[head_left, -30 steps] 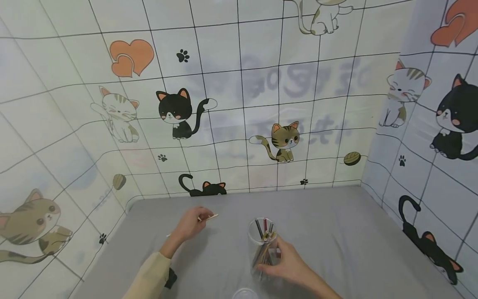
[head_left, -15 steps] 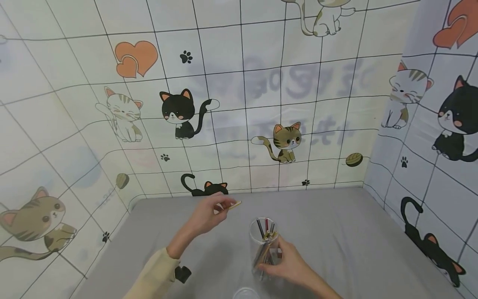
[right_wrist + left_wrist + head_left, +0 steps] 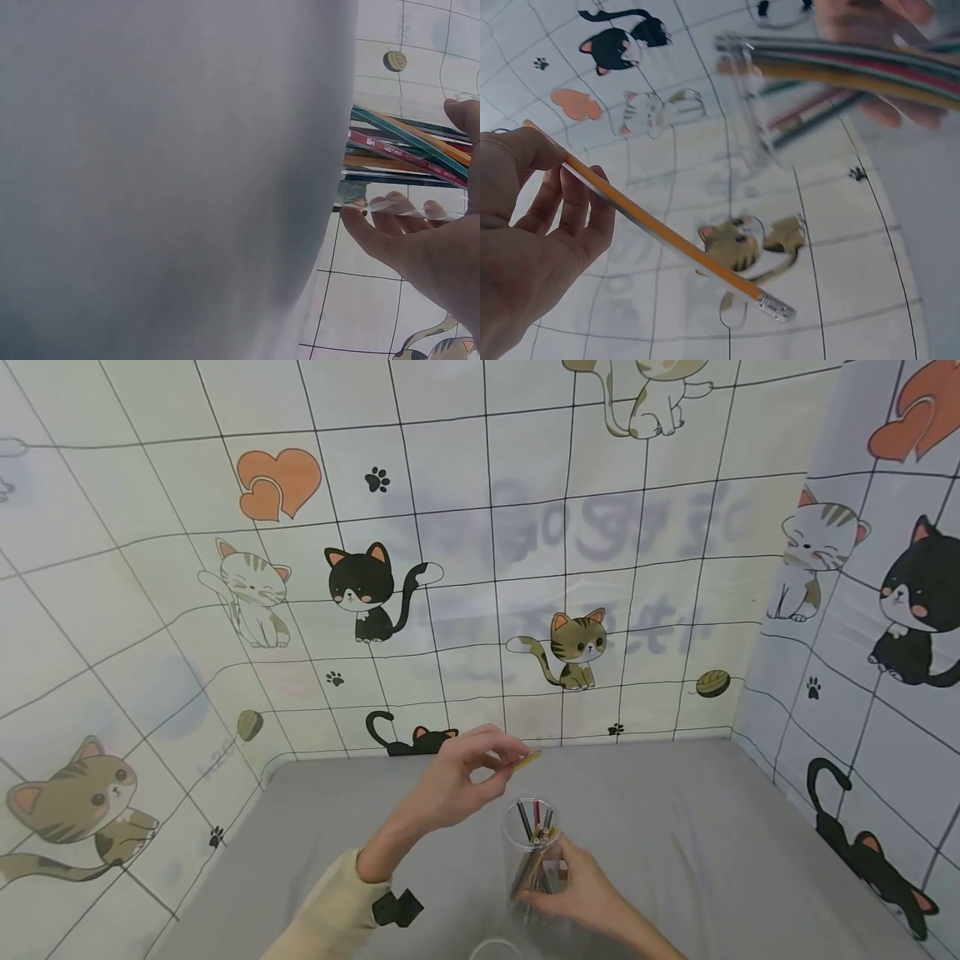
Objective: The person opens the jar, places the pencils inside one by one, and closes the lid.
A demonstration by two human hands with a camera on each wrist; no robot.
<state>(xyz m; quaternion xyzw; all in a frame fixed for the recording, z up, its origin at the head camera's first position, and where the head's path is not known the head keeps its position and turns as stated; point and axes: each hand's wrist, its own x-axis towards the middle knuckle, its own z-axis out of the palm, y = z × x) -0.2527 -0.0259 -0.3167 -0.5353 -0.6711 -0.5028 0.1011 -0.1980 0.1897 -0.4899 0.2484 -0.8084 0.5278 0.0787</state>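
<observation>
My left hand (image 3: 465,777) pinches a yellow pencil (image 3: 660,229) between thumb and fingers. It is raised above the table, left of and beyond a tall clear jar (image 3: 517,839). In the left wrist view the pencil's metal ferrule and eraser point away from the hand. The jar stands upright, holding several pencils (image 3: 409,150) in green, red, orange and dark colours. Curled round the jar's right side, my right hand (image 3: 581,889) grips it low down, fingers partly hidden behind it.
The grey cloth-covered table (image 3: 675,827) ends at a white grid backdrop (image 3: 450,677) printed with cats. A round clear rim (image 3: 495,950) shows at the bottom edge, in front of the jar. A black piece (image 3: 397,907) sits at the left sleeve cuff.
My left hand has risen and travelled right with the pencil, from low on the left of the table to near the jar. The right hand keeps its grip on the jar.
</observation>
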